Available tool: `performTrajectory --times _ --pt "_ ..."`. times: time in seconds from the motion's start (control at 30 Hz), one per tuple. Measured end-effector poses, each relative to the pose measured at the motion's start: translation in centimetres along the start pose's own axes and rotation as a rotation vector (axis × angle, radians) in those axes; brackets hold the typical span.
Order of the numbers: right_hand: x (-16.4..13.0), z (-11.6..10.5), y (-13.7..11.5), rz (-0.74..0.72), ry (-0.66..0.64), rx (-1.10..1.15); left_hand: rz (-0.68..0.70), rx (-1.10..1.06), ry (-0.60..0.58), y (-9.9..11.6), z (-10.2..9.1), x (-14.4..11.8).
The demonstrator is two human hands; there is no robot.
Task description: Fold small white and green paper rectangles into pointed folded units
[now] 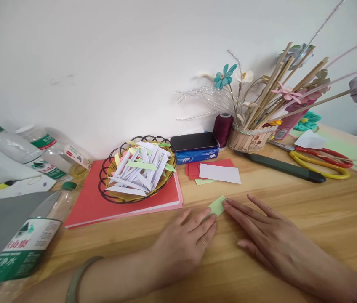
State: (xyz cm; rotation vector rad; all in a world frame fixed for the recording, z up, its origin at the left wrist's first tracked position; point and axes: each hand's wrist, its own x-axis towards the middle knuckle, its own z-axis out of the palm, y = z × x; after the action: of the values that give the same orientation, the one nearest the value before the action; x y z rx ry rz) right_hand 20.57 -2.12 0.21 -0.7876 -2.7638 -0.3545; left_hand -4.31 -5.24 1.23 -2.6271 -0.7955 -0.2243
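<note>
A small light green paper piece (217,205) lies flat on the wooden table (292,210). My left hand (183,246) rests palm down with its fingertips on the paper's near left edge; a ring sits on one finger and a green bangle on the wrist. My right hand (270,240) lies flat beside it, its fingertips pressing the paper's right edge. Neither hand grips anything. Just beyond the paper is a small stack of red, white and green paper rectangles (218,172).
A wire basket (136,172) of folded paper strips sits on a red paper stack (102,206). Plastic bottles (23,248) lie at left. Behind are a blue tissue pack (195,155), thread spool (223,128), flower pot (251,136), utility knife (284,167) and scissors (322,160).
</note>
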Motion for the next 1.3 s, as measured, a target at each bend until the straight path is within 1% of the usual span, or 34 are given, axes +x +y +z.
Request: performTrajectory --times 0.07,0.23,0.33,0.4,0.47,0.53,0.57,0.63,0.73,0.87,0.93,1.03,1.1,1.17,1.2,1.27,1.3 --pt "0.0 0.3 -0.2 0.000 0.030 -0.031 0.032 0.016 -0.021 0.2 -0.1 -0.1" --pt "-0.1 0.6 0.1 0.054 0.091 -0.058 0.096 0.155 0.025 1.4 -0.8 -1.0" --pt "-0.1 0.2 0.2 0.106 0.129 -0.078 0.110 0.209 0.074 2.0 -0.9 -1.4" --pt "0.1 -0.4 -0.1 0.120 0.144 -0.064 0.109 0.222 0.091 2.1 -0.8 -1.4" --pt "0.5 -1.0 -1.0 0.076 0.125 0.014 0.112 0.225 0.090 2.1 -0.7 -1.3" --pt "1.1 -1.3 -2.1 -0.018 0.069 0.139 0.116 0.232 0.076 2.0 -0.7 -1.3" --pt "1.3 -1.4 -2.6 -0.030 0.038 0.175 0.118 0.235 0.065 2.0 -0.8 -1.3" --pt "1.6 -1.3 -3.0 -0.055 -0.001 0.183 0.124 0.239 0.048 1.9 -0.8 -1.3" --pt "1.4 -0.9 -2.3 -0.057 -0.045 0.129 0.141 0.246 0.040 2.0 -0.9 -1.4" --pt "0.9 -0.7 -0.3 -0.038 -0.031 0.085 0.140 0.268 0.055 2.3 -1.1 -1.6" --pt "0.7 -0.7 0.4 -0.031 -0.024 0.083 0.136 0.279 0.072 2.5 -1.1 -1.7" --pt "0.6 -0.7 0.5 -0.013 -0.018 0.094 0.105 0.268 0.114 2.7 -1.0 -1.8" --pt "0.7 -0.8 0.3 -0.009 0.001 0.116 0.056 0.231 0.163 2.5 -0.9 -1.6" --pt "0.9 -0.8 -0.2 -0.020 0.018 0.127 0.009 0.173 0.174 2.1 -0.7 -1.2" --pt "0.9 -0.8 -0.6 -0.027 0.023 0.122 -0.025 0.127 0.113 1.9 -0.7 -0.9" --pt "1.0 -0.8 -1.3 -0.034 0.033 0.095 -0.057 0.017 -0.081 1.3 -0.7 -0.3" --pt "1.0 -0.7 -1.7 -0.030 0.038 0.077 -0.090 -0.024 -0.151 1.1 -0.7 0.0"
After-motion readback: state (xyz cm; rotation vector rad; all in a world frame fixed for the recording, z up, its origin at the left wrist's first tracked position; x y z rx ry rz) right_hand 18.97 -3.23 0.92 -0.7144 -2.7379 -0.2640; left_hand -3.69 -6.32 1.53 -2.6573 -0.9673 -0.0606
